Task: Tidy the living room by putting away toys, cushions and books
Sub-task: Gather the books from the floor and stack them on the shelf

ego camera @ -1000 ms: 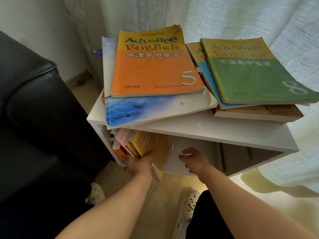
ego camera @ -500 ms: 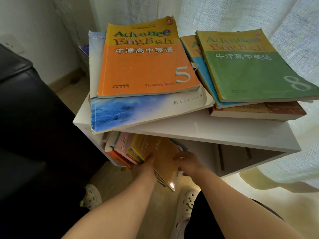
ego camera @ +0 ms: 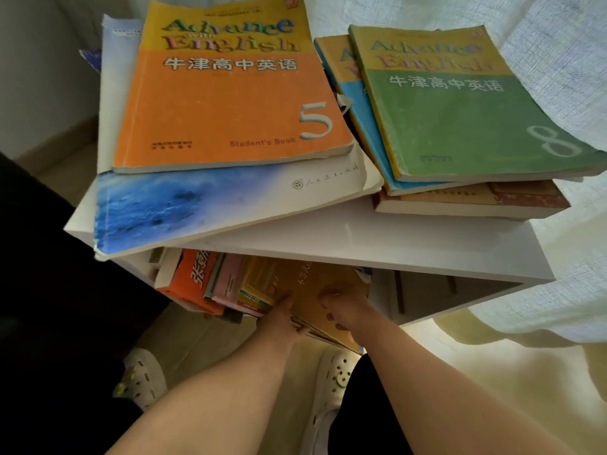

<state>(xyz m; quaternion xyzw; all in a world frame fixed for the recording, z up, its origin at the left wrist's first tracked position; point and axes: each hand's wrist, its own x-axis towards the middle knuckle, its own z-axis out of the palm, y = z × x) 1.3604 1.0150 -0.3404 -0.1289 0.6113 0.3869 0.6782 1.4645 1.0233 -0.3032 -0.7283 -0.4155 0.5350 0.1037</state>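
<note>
1. Under the top of the white shelf (ego camera: 361, 238), in its open compartment, a tan book (ego camera: 312, 284) leaned tilted against a row of books (ego camera: 210, 284). Its lower corner stuck out past the front.
2. Left hand (ego camera: 282, 320): thumb on the cover, fingers clamped round the tan book's lower edge.
3. Right hand (ego camera: 346, 311): fingers bent on the cover, just beside the left hand. Could not tell whether they gripped an edge.
4. On top: an orange book (ego camera: 230, 100) lay on a blue-and-white book (ego camera: 197, 205), which overhung the front edge right above both hands.
5. To the right: a green book (ego camera: 460, 119) on a blue book (ego camera: 366, 129) on a brown book (ego camera: 476, 200).
6. Around: a black sofa (ego camera: 49, 290) close on the left, a white curtain (ego camera: 558, 60) behind, pale shoes (ego camera: 144, 379) on the floor.
</note>
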